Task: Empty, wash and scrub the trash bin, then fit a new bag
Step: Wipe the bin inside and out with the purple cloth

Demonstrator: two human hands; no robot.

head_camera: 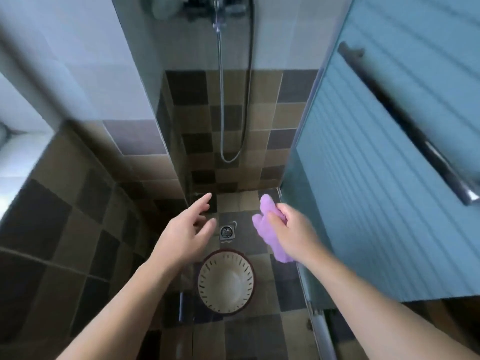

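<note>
A round cream trash bin (225,281) with slotted sides and a dark rim stands upright on the tiled shower floor, seen from straight above; its inside looks empty. My right hand (293,229) grips a purple cloth (267,229) above and to the right of the bin. My left hand (187,229) hovers above and left of the bin, fingers spread and relaxed, holding nothing.
A square floor drain (227,232) lies just beyond the bin. A shower hose (235,120) hangs from the mixer (215,6) on the back wall. A glass partition (145,105) is on the left, a frosted door (384,178) with a bar handle (405,120) on the right.
</note>
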